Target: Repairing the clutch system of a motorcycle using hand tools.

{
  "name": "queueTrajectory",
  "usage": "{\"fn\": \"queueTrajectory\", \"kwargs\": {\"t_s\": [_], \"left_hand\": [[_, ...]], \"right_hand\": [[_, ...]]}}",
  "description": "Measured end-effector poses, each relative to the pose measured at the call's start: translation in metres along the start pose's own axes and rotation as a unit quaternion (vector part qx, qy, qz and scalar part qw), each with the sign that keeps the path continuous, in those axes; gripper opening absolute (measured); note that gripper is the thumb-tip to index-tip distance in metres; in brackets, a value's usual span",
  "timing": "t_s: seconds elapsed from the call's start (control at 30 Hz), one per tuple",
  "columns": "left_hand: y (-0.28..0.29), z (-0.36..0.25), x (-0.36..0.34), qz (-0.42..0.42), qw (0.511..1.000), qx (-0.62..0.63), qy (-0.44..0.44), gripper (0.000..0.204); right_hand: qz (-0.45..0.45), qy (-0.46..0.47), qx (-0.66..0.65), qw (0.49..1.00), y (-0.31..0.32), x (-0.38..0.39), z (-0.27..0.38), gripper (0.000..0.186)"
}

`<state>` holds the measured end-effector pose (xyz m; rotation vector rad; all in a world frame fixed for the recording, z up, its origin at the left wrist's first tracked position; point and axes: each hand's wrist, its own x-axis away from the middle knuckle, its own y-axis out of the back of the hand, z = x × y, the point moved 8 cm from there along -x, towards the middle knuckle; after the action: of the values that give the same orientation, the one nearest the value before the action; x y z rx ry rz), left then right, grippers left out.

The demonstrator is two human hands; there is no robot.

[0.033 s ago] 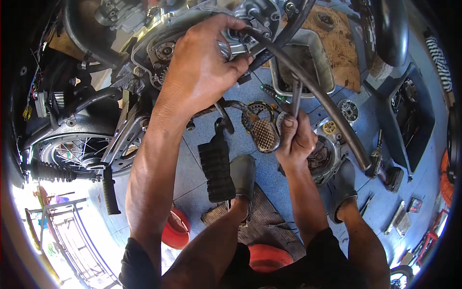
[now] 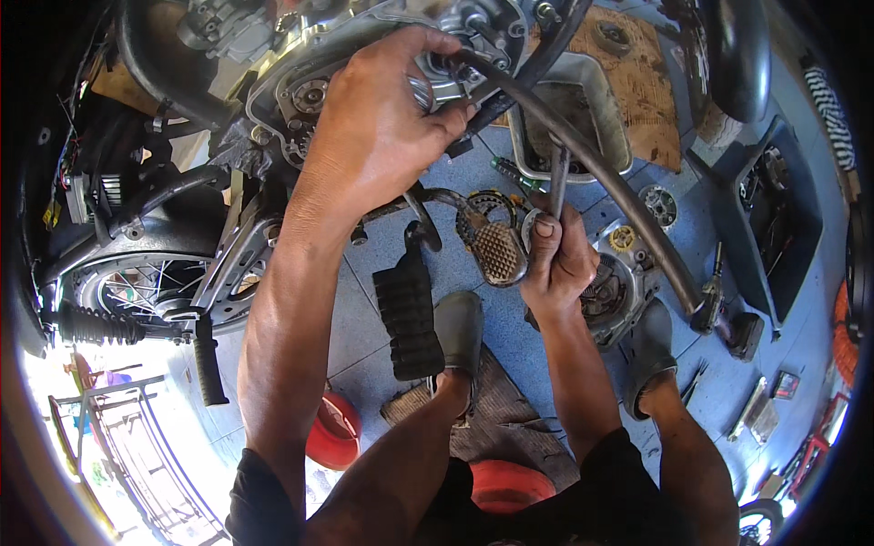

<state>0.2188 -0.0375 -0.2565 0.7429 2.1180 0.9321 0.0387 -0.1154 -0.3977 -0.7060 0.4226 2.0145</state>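
Our right hand [image 2: 562, 264] grips a metal shaft [image 2: 559, 179] reaching toward a long dark tube [image 2: 612, 187]. Just left of that grip is a ridged pedal [image 2: 501, 253]; beyond it, a metal tray [image 2: 625, 150]. Farther up-left, our left hand [image 2: 375, 127] curls at the engine [image 2: 309, 95]; its hold we cannot tell.

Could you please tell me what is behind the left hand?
Behind the left hand is an open engine casing, a round metal part showing at left; what lies directly behind the hand is covered.
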Motion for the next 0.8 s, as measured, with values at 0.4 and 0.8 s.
{"fn": "queueTrajectory", "kwargs": {"t_s": [0.4, 0.8], "left_hand": [[0.002, -0.021, 0.018, -0.059, 0.993, -0.095, -0.025, 0.040], [-0.021, -0.034, 0.011, -0.228, 0.930, -0.204, -0.206, 0.050]], "right_hand": [[-0.138, -0.309, -0.233, 0.912, 0.064, 0.133, -0.028, 0.044], [-0.079, -0.347, -0.158, 0.921, 0.074, 0.172, -0.050, 0.041]]}}
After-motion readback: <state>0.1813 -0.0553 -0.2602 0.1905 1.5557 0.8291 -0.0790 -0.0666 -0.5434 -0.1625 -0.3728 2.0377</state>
